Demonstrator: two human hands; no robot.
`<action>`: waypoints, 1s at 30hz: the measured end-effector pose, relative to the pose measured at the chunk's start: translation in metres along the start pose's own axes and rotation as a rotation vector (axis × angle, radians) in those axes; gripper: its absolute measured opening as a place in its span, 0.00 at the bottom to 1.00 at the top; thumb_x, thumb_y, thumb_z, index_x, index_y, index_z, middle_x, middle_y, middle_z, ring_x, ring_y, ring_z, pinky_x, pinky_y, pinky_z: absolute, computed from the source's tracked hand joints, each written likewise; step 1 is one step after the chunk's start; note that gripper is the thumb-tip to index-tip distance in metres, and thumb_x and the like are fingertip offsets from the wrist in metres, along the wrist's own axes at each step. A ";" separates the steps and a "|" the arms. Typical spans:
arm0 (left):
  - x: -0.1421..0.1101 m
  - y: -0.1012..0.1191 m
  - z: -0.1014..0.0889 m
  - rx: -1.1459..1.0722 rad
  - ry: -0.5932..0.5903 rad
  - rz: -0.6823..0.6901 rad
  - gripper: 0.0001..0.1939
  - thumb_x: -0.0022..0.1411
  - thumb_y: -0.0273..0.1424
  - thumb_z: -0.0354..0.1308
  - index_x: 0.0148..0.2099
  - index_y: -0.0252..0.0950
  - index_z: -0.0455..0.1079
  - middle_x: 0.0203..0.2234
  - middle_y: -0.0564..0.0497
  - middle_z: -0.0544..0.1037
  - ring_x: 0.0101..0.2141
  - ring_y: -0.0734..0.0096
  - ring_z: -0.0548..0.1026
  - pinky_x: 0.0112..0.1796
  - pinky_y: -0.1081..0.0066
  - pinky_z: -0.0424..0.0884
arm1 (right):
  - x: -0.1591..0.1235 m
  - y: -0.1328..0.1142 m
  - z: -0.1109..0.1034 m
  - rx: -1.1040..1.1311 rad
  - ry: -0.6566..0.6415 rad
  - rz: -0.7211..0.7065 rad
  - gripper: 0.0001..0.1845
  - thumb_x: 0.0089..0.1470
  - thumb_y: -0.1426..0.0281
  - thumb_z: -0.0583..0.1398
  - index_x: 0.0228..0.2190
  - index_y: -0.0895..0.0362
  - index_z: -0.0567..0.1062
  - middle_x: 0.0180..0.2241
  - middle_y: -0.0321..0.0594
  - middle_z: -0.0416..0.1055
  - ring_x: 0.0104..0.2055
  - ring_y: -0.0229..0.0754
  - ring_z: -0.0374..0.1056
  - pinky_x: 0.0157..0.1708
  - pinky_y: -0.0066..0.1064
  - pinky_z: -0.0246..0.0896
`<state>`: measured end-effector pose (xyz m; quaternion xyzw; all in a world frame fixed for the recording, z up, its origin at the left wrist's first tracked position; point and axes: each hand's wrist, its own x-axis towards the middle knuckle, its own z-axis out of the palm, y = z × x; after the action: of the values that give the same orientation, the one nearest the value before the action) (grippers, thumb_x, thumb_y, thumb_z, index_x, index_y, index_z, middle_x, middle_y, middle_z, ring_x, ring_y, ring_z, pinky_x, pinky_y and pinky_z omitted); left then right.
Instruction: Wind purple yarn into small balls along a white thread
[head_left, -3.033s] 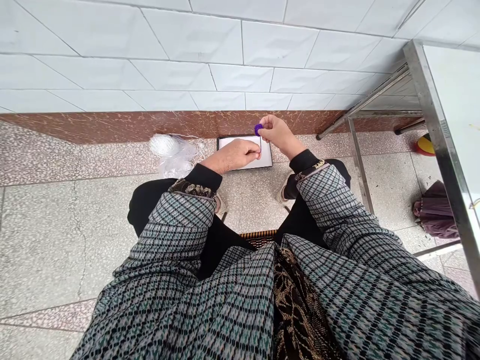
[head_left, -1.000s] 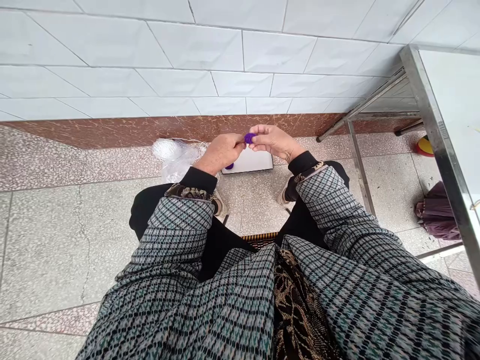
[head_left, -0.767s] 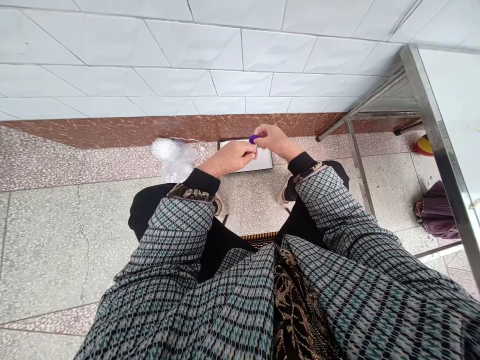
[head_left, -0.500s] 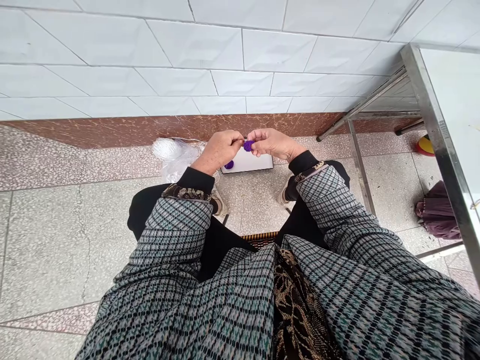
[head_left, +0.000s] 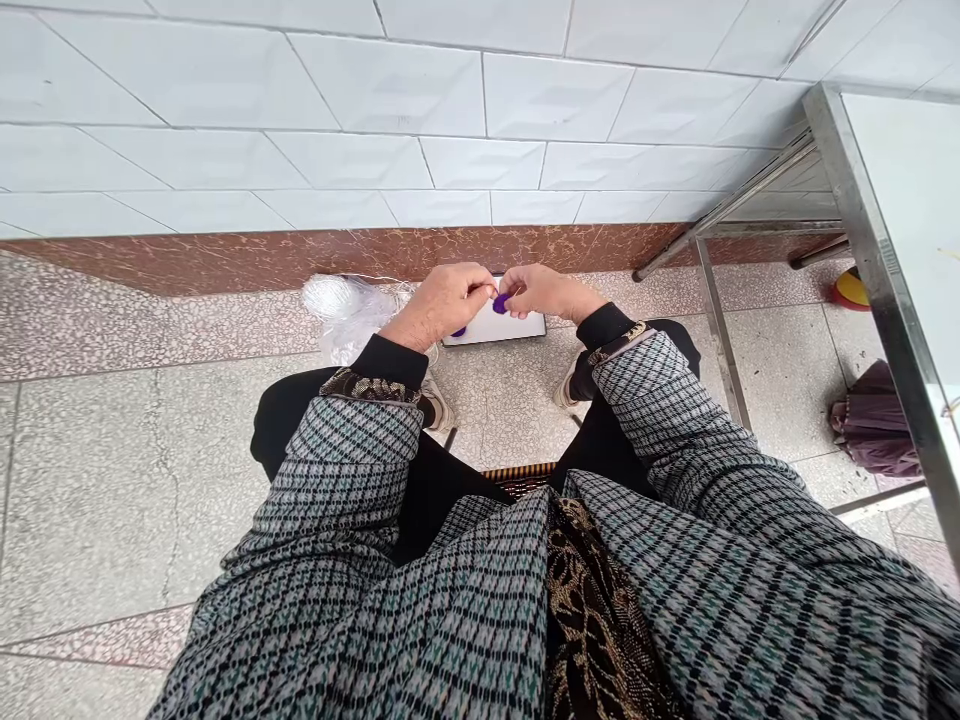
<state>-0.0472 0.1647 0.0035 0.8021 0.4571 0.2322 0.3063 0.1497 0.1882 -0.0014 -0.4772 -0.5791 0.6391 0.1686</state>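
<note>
My left hand (head_left: 444, 302) and my right hand (head_left: 541, 292) meet in front of me, above my knees. Both pinch a small purple piece (head_left: 500, 303) between their fingertips. A second bit of purple (head_left: 459, 330) shows under my left hand; whether it hangs from the hand or lies below I cannot tell. Beneath the hands a flat white tray with a dark rim (head_left: 510, 326) lies on the floor by the wall.
A clear plastic bag with white thread (head_left: 339, 305) lies on the floor left of the tray. A steel table (head_left: 862, 210) stands at the right, with its legs (head_left: 716, 320) near my right knee. A dark folded umbrella (head_left: 870, 420) and a red-yellow object (head_left: 851, 290) lie under it.
My hands have drawn apart and come back together several times on the purple piece. Now they sit slightly lower than half a second ago, fingertips touching.
</note>
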 end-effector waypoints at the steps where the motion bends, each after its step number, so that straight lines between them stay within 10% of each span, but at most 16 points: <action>1: 0.001 -0.002 -0.001 0.010 0.024 -0.020 0.11 0.64 0.28 0.53 0.35 0.34 0.76 0.33 0.47 0.81 0.36 0.65 0.75 0.43 0.66 0.70 | -0.003 -0.003 0.000 0.013 -0.055 0.008 0.14 0.48 0.88 0.68 0.28 0.60 0.73 0.20 0.33 0.72 0.22 0.32 0.68 0.22 0.21 0.66; 11: 0.001 -0.007 0.019 -0.066 -0.109 -0.058 0.10 0.64 0.30 0.55 0.35 0.34 0.77 0.26 0.51 0.78 0.30 0.69 0.73 0.36 0.70 0.67 | -0.005 -0.015 0.000 0.364 0.052 -0.135 0.13 0.54 0.77 0.69 0.32 0.57 0.69 0.25 0.30 0.69 0.28 0.32 0.68 0.32 0.23 0.69; 20: -0.034 0.017 0.035 -0.042 0.062 -0.013 0.10 0.64 0.31 0.51 0.33 0.36 0.72 0.33 0.47 0.79 0.36 0.64 0.74 0.42 0.66 0.70 | -0.014 -0.001 0.019 -0.237 0.315 -0.100 0.16 0.49 0.87 0.64 0.23 0.56 0.68 0.22 0.33 0.67 0.25 0.35 0.60 0.26 0.27 0.59; 24: -0.043 0.026 0.036 -0.004 0.149 -0.034 0.09 0.64 0.31 0.51 0.32 0.37 0.69 0.32 0.47 0.78 0.36 0.64 0.73 0.43 0.66 0.70 | -0.039 0.004 0.029 -0.272 0.116 -0.054 0.15 0.46 0.88 0.65 0.21 0.57 0.71 0.19 0.33 0.68 0.23 0.35 0.62 0.25 0.26 0.59; 30: -0.030 0.028 0.020 0.021 0.184 -0.072 0.08 0.62 0.32 0.51 0.31 0.38 0.68 0.28 0.50 0.76 0.34 0.65 0.72 0.39 0.69 0.67 | -0.069 -0.013 0.022 0.289 -0.022 -0.130 0.11 0.50 0.86 0.64 0.29 0.59 0.74 0.23 0.32 0.73 0.23 0.30 0.66 0.27 0.20 0.66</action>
<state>-0.0315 0.1217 0.0066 0.7637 0.5141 0.2888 0.2629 0.1608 0.1260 0.0362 -0.4024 -0.5127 0.7087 0.2700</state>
